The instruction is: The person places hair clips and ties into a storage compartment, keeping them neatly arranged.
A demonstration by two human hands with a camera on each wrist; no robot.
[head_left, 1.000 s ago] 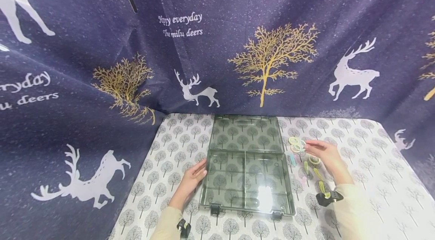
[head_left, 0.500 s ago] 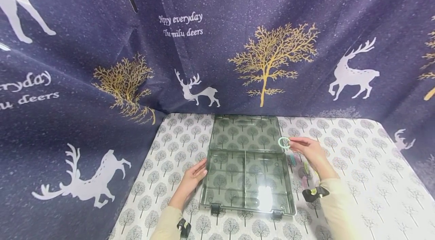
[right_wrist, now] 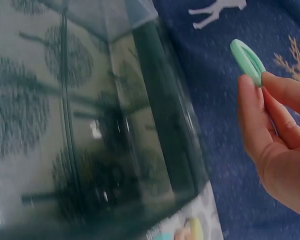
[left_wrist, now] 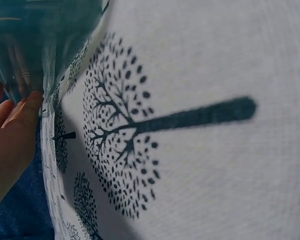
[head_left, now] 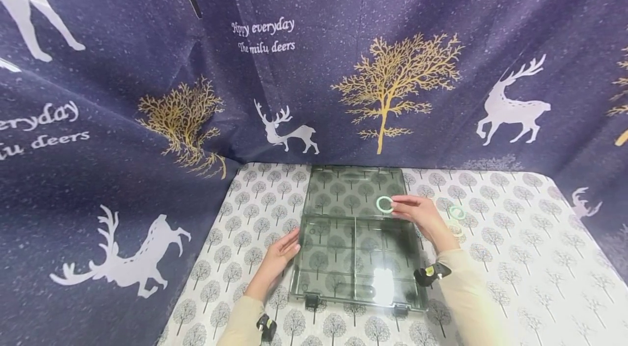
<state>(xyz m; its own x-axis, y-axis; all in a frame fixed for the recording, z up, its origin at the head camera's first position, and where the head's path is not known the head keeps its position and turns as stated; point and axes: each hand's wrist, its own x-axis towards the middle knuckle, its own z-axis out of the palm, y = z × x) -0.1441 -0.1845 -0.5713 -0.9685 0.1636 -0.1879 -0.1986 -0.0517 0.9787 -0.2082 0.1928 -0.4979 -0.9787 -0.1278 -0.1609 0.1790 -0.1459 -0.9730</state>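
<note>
A translucent grey-green plastic storage box [head_left: 326,259] stands on the table with its lid [head_left: 333,189] folded back. Dividers split its inside into compartments. My left hand [head_left: 277,256] rests its fingers against the box's left wall, as the left wrist view also shows. Over the hinge side, my right hand [head_left: 421,217] pinches a mint-green ring, which looks like a hair tie [right_wrist: 247,61], between thumb and fingertips. The ring is held in the air, apart from the box. My right forearm hides part of the table beside the box.
Right of the box lie another mint-green ring [head_left: 457,217] and a pale yellow ring [head_left: 457,235]. Small coloured pieces peek out at the bottom of the right wrist view, one of them yellow [right_wrist: 195,230]. A dark blue deer-print curtain [head_left: 314,73] hangs behind the table.
My right hand has picked up the mint-green ring from the pile at the right and carried it left over the lid. My left hand has stayed at the box's side.
</note>
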